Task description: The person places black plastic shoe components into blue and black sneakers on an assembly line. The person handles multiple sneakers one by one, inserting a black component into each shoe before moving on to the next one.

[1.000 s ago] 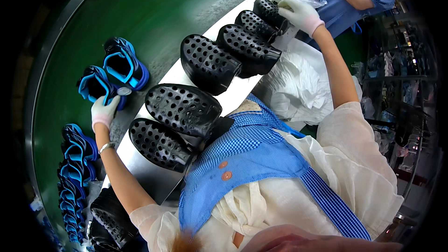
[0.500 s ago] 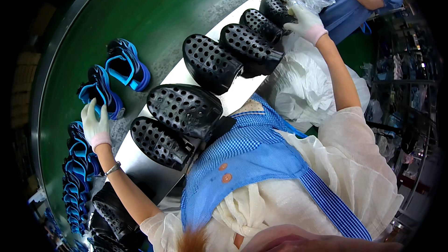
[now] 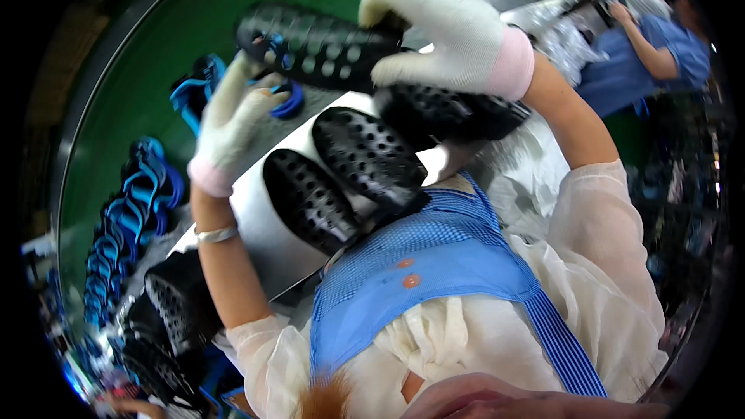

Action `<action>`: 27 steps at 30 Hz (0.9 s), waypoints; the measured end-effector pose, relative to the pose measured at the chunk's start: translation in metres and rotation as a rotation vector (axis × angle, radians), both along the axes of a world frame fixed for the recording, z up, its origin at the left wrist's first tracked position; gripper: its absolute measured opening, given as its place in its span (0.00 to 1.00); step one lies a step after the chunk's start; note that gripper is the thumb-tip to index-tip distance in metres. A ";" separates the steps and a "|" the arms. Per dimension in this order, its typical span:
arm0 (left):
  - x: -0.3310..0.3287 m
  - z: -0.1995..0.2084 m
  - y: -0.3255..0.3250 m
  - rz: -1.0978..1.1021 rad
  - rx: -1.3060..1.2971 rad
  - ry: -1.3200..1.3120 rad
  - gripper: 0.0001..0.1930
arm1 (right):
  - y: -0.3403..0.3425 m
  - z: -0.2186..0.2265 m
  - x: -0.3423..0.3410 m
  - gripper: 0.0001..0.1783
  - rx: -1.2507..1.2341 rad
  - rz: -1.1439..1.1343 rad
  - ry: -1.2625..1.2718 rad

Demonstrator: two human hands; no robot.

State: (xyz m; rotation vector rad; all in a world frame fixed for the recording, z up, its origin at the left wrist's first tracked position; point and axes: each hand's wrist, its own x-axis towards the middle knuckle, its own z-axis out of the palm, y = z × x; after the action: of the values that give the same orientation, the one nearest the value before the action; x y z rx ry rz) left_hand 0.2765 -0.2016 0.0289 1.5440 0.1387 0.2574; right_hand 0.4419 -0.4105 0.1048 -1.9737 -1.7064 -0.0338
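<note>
My right hand, in a white glove with a pink cuff, grips a black shoe form full of round holes by its heel end. The form is held above the belt, its toe pointing left, and is slightly blurred. My left hand, gloved alike, is beside the toe with fingers apart; whether it touches the form I cannot tell. Behind that hand, a black and blue shoe lies on the green belt. Two more holed forms, one nearer and one beside it, rest on the metal ledge.
Along the green belt runs a row of black and blue shoes at left. More black forms sit at lower left. White plastic sheeting hangs at right. Another person in blue works at far right.
My right hand has come left and now holds a black form up over the belt. My left hand has moved right and up, towards its toe. The whole view has shifted.
</note>
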 end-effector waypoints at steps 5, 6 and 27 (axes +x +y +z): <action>-0.015 -0.027 0.007 -0.025 -0.646 -0.154 0.32 | 0.057 -0.016 -0.026 0.22 -0.073 0.172 0.115; -0.015 -0.035 0.011 0.022 -0.620 -0.179 0.31 | 0.066 -0.022 -0.026 0.22 -0.100 0.154 0.110; -0.013 -0.095 0.035 0.271 0.846 0.128 0.26 | 0.110 -0.049 0.003 0.21 -0.349 0.173 -0.063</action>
State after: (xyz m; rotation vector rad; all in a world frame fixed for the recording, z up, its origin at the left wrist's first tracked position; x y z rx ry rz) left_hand 0.2637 -0.1664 -0.0661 2.3872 0.3752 0.4693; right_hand 0.4448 -0.3004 0.0559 -2.0741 -2.0299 0.2845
